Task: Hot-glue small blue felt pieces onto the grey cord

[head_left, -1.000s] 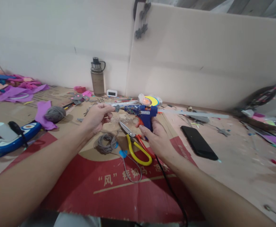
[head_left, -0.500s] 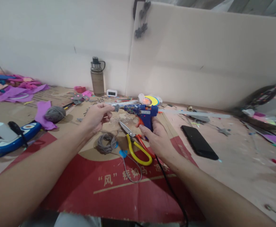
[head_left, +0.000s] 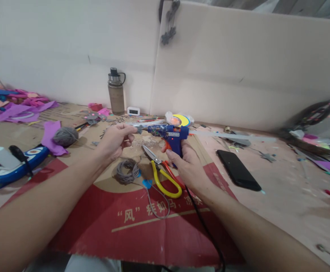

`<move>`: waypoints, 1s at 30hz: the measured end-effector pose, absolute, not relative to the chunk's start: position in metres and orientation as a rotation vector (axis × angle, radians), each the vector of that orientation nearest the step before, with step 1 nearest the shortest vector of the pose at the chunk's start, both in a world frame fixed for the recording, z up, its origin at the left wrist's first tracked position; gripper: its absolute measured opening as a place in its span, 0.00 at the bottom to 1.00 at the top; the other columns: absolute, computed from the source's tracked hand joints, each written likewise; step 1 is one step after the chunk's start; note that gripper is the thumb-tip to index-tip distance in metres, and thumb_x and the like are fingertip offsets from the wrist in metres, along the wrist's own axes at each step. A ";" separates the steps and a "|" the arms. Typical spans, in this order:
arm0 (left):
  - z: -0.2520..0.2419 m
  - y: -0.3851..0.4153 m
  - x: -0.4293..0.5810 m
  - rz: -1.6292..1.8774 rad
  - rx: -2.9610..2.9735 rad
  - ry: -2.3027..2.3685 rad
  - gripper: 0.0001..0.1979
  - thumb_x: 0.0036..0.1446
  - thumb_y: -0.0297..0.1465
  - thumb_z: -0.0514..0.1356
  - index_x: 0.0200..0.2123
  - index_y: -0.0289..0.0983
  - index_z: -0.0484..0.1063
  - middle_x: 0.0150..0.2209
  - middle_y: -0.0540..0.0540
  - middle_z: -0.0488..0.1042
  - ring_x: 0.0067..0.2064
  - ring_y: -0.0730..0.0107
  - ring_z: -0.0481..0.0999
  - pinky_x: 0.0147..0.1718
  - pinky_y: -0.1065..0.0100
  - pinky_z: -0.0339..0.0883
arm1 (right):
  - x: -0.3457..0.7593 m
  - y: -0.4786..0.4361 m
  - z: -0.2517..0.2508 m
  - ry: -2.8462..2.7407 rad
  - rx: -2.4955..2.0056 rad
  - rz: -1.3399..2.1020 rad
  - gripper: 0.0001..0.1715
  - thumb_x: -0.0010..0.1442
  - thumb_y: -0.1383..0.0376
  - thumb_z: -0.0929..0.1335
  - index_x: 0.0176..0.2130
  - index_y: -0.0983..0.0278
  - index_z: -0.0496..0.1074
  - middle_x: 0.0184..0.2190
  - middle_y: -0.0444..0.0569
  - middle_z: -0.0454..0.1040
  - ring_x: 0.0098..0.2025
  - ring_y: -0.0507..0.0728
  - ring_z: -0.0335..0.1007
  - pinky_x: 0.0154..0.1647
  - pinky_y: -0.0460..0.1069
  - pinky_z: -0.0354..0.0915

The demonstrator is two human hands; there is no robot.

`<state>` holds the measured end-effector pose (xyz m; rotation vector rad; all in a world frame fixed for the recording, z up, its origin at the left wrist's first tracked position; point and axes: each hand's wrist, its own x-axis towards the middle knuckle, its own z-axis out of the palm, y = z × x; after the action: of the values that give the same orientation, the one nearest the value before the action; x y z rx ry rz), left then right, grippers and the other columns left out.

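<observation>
Right hand (head_left: 190, 163) grips blue glue gun (head_left: 176, 142); left hand (head_left: 116, 140) pinches small grey piece (head_left: 139, 130).

Single view, from camera on my head, facing forward and down over worktable (head_left: 295, 204). Forearms (head_left: 48, 196) enter close to lens from lower left and lower right. Left hand (head_left: 115, 141) and right hand (head_left: 190, 164) sit mid-frame, farther off. Wall (head_left: 63, 34) behind fills upper frame; cardboard (head_left: 125, 241) spans lower middle.
</observation>
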<state>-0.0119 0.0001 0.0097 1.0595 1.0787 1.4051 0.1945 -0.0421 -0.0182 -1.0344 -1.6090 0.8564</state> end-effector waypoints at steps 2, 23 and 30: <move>0.009 0.000 -0.011 1.393 1.086 1.076 0.09 0.41 0.27 0.66 0.20 0.34 0.67 0.16 0.52 0.65 0.18 0.81 0.62 0.15 0.79 0.51 | 0.194 -0.042 -0.019 -1.615 -1.035 0.846 0.14 0.59 0.59 0.64 0.44 0.63 0.67 0.35 0.50 0.73 0.39 0.58 0.67 0.42 0.55 0.65; 0.011 0.001 -0.013 1.447 1.036 1.066 0.09 0.39 0.26 0.66 0.21 0.34 0.67 0.17 0.52 0.65 0.19 0.82 0.62 0.15 0.79 0.49 | 0.195 -0.042 -0.020 -1.583 -1.053 0.822 0.15 0.59 0.59 0.64 0.45 0.62 0.67 0.36 0.50 0.73 0.40 0.58 0.67 0.42 0.55 0.65; 0.008 0.001 -0.012 1.398 1.075 1.075 0.09 0.41 0.27 0.66 0.20 0.34 0.66 0.16 0.52 0.65 0.18 0.82 0.61 0.15 0.79 0.50 | 0.195 -0.043 -0.020 -1.592 -1.036 0.850 0.16 0.59 0.59 0.64 0.46 0.63 0.67 0.35 0.50 0.73 0.39 0.58 0.67 0.41 0.55 0.64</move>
<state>-0.0119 0.0014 0.0084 1.0749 1.0754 1.3982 0.1946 -0.0426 -0.0201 -1.0361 -1.5917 0.8498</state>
